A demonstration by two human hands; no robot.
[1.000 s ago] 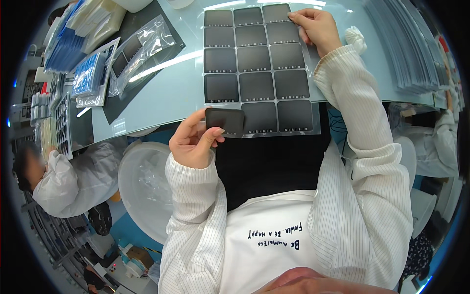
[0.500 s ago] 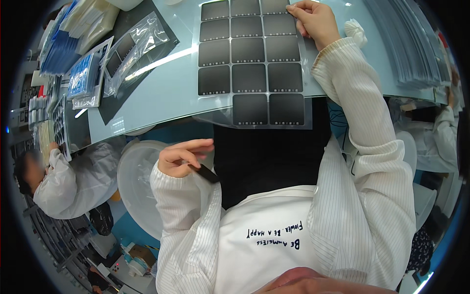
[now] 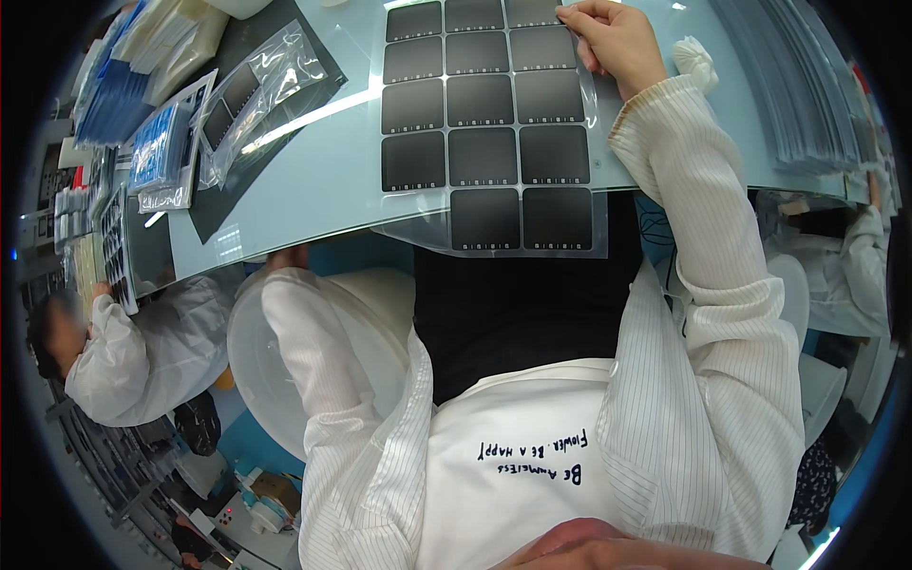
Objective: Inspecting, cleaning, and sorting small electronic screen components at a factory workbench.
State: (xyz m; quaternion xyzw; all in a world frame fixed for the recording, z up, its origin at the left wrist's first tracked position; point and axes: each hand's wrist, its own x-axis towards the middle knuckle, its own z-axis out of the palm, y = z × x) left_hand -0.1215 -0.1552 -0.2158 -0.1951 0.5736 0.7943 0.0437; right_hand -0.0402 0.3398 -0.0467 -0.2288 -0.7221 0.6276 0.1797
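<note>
A clear plastic sheet (image 3: 597, 223) bearing rows of dark, rounded rectangular film pieces (image 3: 480, 99) lies on the glass-topped table, its near end hanging over the edge. The lower left position on it has no dark piece. My right hand (image 3: 617, 43) pinches the corner of the upper right film piece (image 3: 534, 11) between thumb and fingers. Lower left, my left hand (image 3: 288, 256) reaches under the table edge, above a whitish tub. It is dark and blurred there, with the fingers hidden; whether it holds anything does not show.
Beside my left forearm stands the translucent tub (image 3: 256, 366). Stacked plastic sleeves (image 3: 793, 85) lie at the right, near a crumpled white wad (image 3: 695, 63). Clear bags (image 3: 271, 90) and blue packets (image 3: 160, 152) sit at the left. A co-worker (image 3: 142, 351) is seated beyond the tub.
My left hand, which held a small dark flat piece before my body, has swung left and away, under the table edge. The right hand stays at the sheet's corner; the sheet has shifted slightly nearer.
</note>
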